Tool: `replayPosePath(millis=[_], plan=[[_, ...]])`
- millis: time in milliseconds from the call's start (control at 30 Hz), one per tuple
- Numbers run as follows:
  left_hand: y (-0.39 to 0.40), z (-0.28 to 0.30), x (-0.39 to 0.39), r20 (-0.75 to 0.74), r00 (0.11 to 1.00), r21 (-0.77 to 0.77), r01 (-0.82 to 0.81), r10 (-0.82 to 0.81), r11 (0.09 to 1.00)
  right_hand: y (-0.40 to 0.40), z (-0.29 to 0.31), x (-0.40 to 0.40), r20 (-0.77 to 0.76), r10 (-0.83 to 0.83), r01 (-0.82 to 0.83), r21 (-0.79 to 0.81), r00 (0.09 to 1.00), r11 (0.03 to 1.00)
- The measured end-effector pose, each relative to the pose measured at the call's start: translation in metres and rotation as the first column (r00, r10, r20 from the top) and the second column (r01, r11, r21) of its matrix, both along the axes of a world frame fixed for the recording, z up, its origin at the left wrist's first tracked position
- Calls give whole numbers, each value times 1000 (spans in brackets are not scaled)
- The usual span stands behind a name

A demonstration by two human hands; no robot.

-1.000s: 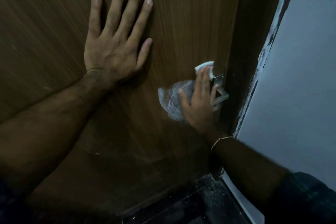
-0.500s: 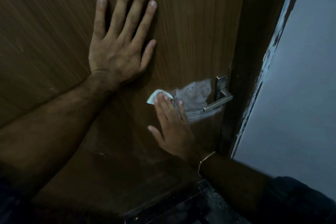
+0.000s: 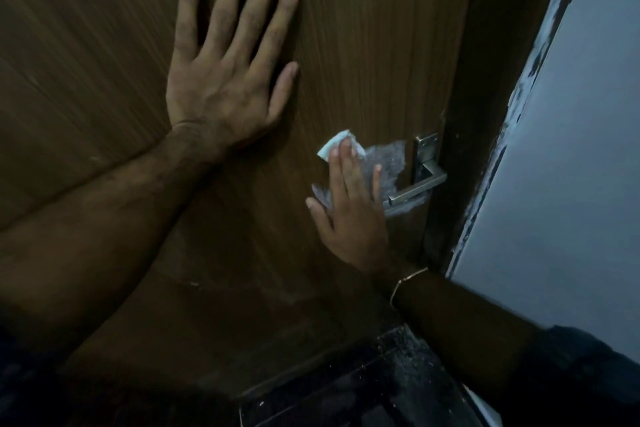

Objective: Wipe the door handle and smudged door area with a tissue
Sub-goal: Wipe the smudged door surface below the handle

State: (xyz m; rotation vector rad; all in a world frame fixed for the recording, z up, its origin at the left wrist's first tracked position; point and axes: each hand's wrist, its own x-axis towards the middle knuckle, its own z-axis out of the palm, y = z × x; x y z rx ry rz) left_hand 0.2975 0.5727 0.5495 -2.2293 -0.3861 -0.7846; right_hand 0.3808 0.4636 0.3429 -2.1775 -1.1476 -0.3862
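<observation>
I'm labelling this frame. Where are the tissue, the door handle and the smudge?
tissue [image 3: 335,144], head view, corner above the fingertips.
door handle [image 3: 417,189], head view, middle of the lever.
smudge [image 3: 387,158], head view, upper patch.

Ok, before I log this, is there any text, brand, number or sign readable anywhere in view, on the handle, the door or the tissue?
None: no readable text shows anywhere.
Door handle and its plate: plain metal, no brand or number visible.
Tissue under the right hand: no print visible.
Wooden door, braced by the left hand: only grain and the whitish smudge.
Grey wall: bare.
</observation>
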Motion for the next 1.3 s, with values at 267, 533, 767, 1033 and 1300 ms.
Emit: replayPosePath(millis=[267, 533, 767, 1033, 1300], plan=[[1, -2, 0, 9, 1000, 11, 3, -3, 1000, -7, -2, 23, -64, -39, 43, 68, 997, 997], [0, -2, 0, 16, 1000, 19, 2, -2, 1000, -6, 13, 40, -287, -118, 192, 248, 951, 950], [3, -3, 0, 14, 1000, 30, 8, -9, 1000, 5, 8, -4, -269, 29, 33, 223, 963, 974], [7, -19, 0, 40, 999, 55, 29, -32, 998, 10, -2, -37, -44, 266, -257, 160, 963, 953], [13, -59, -9, 55, 997, 41, 52, -54, 998, 20, 18, -4, -11, 235, -214, 376, 972, 901]])
